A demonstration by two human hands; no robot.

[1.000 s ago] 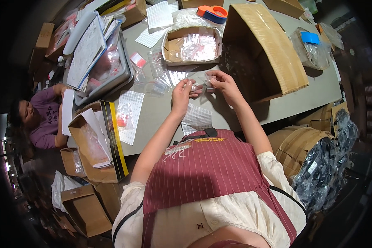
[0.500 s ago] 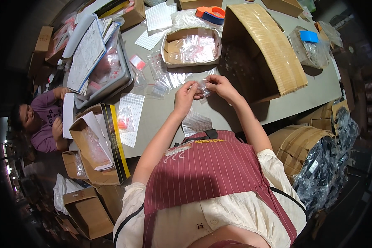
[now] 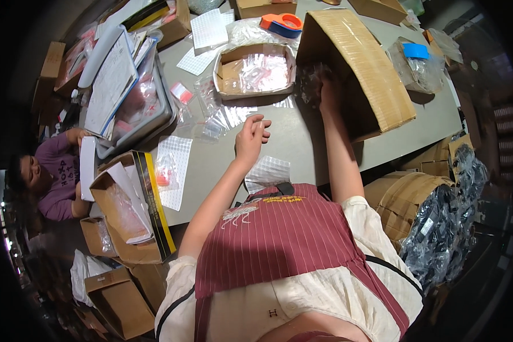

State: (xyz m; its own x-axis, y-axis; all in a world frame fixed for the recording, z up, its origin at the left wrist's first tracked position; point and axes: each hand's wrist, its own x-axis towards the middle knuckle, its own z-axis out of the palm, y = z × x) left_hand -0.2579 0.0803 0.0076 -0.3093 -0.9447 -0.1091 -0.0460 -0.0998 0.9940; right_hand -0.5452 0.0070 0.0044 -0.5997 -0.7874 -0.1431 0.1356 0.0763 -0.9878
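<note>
My left hand (image 3: 249, 140) is above the grey table (image 3: 211, 165), fingers loosely curled and apart, with nothing in it. My right hand (image 3: 328, 91) reaches into a large cardboard box (image 3: 362, 65) lying with its opening toward the left. Shade inside the box hides those fingers. Beside them glints clear plastic (image 3: 310, 82); whether my hand grips it cannot be made out. Ahead of my left hand, a shallow carton (image 3: 225, 86) holds small clear bags (image 3: 263, 73), some with pinkish contents. More flat clear bags (image 3: 222, 122) lie in front of this carton.
An orange and blue tape dispenser (image 3: 282, 25) lies behind the carton. Sheets of round stickers (image 3: 174, 165) lie at the left, near a grey bin (image 3: 168, 111) full of bags and papers. A co-worker (image 3: 60, 171) in purple handles white card. Wrapped goods (image 3: 439, 222) stand at the right.
Both hands were together at a small clear bag over the table. My right hand has moved up and right into the large box; my left has let go and stays behind, empty.
</note>
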